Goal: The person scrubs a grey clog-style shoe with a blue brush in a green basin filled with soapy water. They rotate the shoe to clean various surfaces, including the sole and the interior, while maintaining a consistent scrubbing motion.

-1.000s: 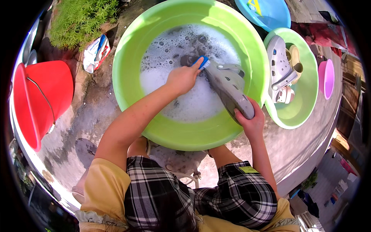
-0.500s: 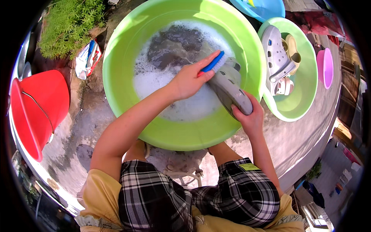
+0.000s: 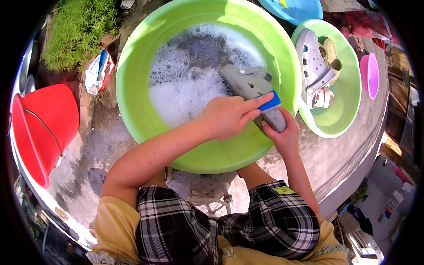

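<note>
My left hand is closed round a blue scrubbing brush, which lies against the upper of a grey clog. My right hand grips one end of the clog at the right side of a big green basin. The clog slants over the basin, its far end by the suds and its strap on the side away from me. Foamy, greyish water covers the basin's bottom. Part of the clog is hidden behind my left hand and the brush.
A smaller green basin at the right holds a pale clog, beige footwear and a small sandal. Beyond are a blue basin and a pink basin. Left are a red bucket, a crumpled packet and a plant.
My left hand and the brush have moved toward me and right along the clog, nearer my right hand. The clog's strap now shows more, and foam covers more of the water.
</note>
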### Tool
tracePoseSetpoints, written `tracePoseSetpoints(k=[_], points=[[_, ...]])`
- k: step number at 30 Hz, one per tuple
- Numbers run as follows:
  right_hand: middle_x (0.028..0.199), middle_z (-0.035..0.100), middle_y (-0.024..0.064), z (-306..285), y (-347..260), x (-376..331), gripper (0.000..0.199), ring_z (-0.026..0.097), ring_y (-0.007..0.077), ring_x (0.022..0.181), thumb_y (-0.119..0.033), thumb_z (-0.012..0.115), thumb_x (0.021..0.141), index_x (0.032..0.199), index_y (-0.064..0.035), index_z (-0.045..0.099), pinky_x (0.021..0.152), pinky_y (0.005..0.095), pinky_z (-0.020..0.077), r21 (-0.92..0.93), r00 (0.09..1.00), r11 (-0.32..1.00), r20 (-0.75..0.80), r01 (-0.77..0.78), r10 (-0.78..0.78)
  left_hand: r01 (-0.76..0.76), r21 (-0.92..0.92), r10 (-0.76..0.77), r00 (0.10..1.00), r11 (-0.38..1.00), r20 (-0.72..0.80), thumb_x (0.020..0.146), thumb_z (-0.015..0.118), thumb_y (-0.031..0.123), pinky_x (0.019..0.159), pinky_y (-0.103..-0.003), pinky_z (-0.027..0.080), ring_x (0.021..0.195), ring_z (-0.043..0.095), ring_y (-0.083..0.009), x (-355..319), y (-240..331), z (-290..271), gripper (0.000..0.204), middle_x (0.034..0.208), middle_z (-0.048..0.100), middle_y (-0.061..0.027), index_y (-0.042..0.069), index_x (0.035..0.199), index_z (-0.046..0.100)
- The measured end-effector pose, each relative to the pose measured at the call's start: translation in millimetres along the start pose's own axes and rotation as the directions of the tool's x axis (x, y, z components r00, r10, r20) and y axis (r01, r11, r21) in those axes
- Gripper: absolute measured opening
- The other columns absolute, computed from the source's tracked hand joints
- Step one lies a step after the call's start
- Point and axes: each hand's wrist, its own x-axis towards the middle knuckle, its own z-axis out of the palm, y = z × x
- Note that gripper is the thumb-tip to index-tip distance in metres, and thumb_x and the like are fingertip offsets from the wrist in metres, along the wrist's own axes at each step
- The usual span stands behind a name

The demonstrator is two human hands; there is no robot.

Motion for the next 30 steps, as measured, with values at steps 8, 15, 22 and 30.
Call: tracePoseSetpoints(k=[8, 15, 22, 30], points=[[0.107, 0.06, 0.0146, 1.4, -6.9, 0.2, 0.052, 0.059, 0.0283, 0.098, -0.009, 0.072, 0.064, 0.114, -0.0038, 0.056, 0.085, 0.0357, 0.0464, -0.02, 0.99, 0.99, 0.032, 0.137, -0.136, -0.04, -0.13, 0.032, 0.998, 0.991, -0.056, 0.092, 0.047, 0.03, 0.061, -0.037, 0.046, 0.064, 0.061, -0.0301, -7.7, -6.2, 8.0, 0.042, 0.073, 0.062, -0.015, 0.028, 0.134, 0.042], [0.11, 0.06, 0.0149, 2.8, -11.5, 3.7, 0.053, 0.06, 0.0262, 0.099, -0.009, 0.072, 0.065, 0.116, -0.0048, 0.056, 0.086, 0.0346, 0.0461, 0.014, 0.993, 0.993, 0.027, 0.118, -0.118, 0.506, 0.217, -0.457, 0.857, 0.835, -0.239, 0.091, 0.047, 0.033, 0.067, -0.042, 0.046, 0.075, 0.06, -0.0349, 8.5, -118.8, -16.0, 0.04, 0.081, 0.064, -0.0152, 0.021, 0.129, 0.049], [0.106, 0.062, 0.0148, 7.1, -5.5, 4.5, 0.053, 0.061, 0.0252, 0.096, -0.01, 0.072, 0.066, 0.116, -0.0053, 0.057, 0.085, 0.0338, 0.0467, 0.076, 0.995, 0.994, 0.049, 0.078, -0.081, 0.743, 0.23, -0.568, 0.641, 0.629, -0.517, 0.09, 0.049, 0.031, 0.082, -0.043, 0.046, 0.098, 0.059, -0.0338, 16.1, -141.1, -35.6, 0.041, 0.1, 0.062, -0.0223, 0.004, 0.121, 0.053], [0.104, 0.062, 0.0172, -1.1, 5.5, 4.0, 0.056, 0.062, 0.0276, 0.093, -0.015, 0.073, 0.065, 0.118, -0.006, 0.056, 0.081, 0.0351, 0.048, -0.063, 0.984, 0.989, 0.11, -0.131, 0.137, -0.022, -0.334, 0.048, 0.996, 0.942, 0.069, 0.087, 0.056, 0.02, 0.06, -0.026, 0.041, 0.06, 0.047, -0.0152, 1.4, 0.2, -3.6, 0.049, 0.075, 0.057, -0.0078, 0.017, 0.135, 0.043]])
